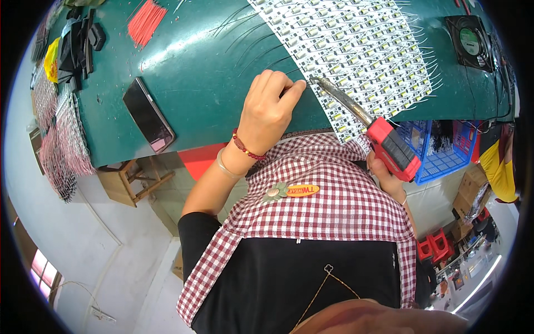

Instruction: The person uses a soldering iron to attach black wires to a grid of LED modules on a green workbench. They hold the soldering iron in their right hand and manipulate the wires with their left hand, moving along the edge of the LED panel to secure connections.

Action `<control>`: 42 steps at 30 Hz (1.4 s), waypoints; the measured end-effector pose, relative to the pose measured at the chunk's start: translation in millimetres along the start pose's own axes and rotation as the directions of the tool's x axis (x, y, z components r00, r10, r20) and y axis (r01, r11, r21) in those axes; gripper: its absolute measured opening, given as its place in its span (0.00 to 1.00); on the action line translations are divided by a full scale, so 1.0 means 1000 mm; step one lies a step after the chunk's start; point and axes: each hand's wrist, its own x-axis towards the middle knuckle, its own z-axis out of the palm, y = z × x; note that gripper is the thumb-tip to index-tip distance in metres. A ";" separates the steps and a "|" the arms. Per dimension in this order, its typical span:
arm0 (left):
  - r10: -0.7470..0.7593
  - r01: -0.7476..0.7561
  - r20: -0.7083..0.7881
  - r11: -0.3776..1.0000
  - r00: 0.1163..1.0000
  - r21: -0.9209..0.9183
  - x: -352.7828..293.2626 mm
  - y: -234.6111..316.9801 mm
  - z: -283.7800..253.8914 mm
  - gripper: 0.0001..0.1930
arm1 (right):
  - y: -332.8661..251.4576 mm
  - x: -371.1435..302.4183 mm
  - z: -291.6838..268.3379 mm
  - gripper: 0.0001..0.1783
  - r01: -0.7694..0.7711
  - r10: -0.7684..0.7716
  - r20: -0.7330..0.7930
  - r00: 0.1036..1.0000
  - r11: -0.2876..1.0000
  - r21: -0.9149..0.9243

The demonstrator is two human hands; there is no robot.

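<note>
A panel of white circuit boards point(356, 50) with several rows of small yellowish LEDs lies on the green worktable, and thin wires stick out from its two sides. At the panel's left edge my left hand point(270, 103) is closed, thumb against the curled fingers; whatever is pinched there is too small to make out. My right hand point(386, 175) grips the red and black handle of a soldering gun point(394, 149), partly hidden behind it. The metal tip reaches the panel's left edge, just right of my left thumb. Black wires point(261, 54) fan out leftward from the panel, beyond my left hand.
On the green tabletop point(200, 100) lie a phone point(148, 114) and a bundle of red wires point(146, 23). Bunches of wired strips point(67, 139) hang over the left edge. A small fan point(470, 42) sits at the far right, above a blue plastic basket point(445, 153).
</note>
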 end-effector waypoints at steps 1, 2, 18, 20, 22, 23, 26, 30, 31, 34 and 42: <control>0.002 -0.002 -0.007 1.000 1.000 0.002 0.000 0.000 0.000 0.14 | 0.001 -0.001 0.000 0.13 0.004 -0.004 -0.007 1.000 1.000 0.010; 0.005 -0.005 -0.005 1.000 1.000 0.002 0.001 0.000 0.001 0.14 | 0.001 0.000 0.000 0.13 0.031 -0.031 0.005 1.000 0.999 -0.021; 0.008 -0.008 -0.002 1.000 1.000 0.011 0.001 0.000 0.000 0.14 | 0.000 0.000 -0.001 0.12 0.026 -0.026 -0.006 1.000 0.999 -0.022; 0.008 -0.008 0.000 1.000 1.000 0.018 0.001 0.001 0.000 0.14 | -0.001 -0.002 -0.003 0.10 -0.016 0.016 -0.004 1.000 0.999 0.044; 0.010 -0.010 -0.003 1.000 1.000 0.027 0.002 0.001 0.001 0.14 | 0.000 -0.004 -0.004 0.09 -0.045 0.045 -0.005 0.999 0.994 0.095; 0.022 -0.022 -0.010 0.999 1.000 0.036 0.002 0.001 0.000 0.14 | 0.002 -0.005 -0.004 0.09 -0.043 0.044 -0.008 0.999 0.994 0.103; 0.044 -0.043 -0.023 0.999 0.999 0.031 0.001 0.005 -0.003 0.15 | 0.006 -0.010 -0.009 0.08 -0.070 0.067 0.021 0.997 0.989 0.132; 0.032 -0.032 -0.003 0.999 0.999 -0.028 -0.007 0.015 -0.004 0.16 | 0.005 -0.016 -0.009 0.08 -0.081 0.077 0.033 0.997 0.986 0.146; 0.030 -0.029 0.007 0.999 1.000 -0.037 -0.009 0.016 -0.002 0.16 | 0.005 -0.017 -0.009 0.08 -0.083 0.079 0.035 0.996 0.985 0.148; 0.021 -0.021 0.000 0.999 1.000 -0.035 -0.010 0.015 0.001 0.16 | 0.012 -0.022 -0.011 0.09 -0.093 0.087 0.050 0.995 0.986 0.135; 0.014 -0.014 0.016 1.000 1.000 -0.012 -0.009 0.016 0.002 0.16 | 0.023 -0.026 -0.012 0.11 -0.020 0.022 0.060 0.998 0.999 -0.041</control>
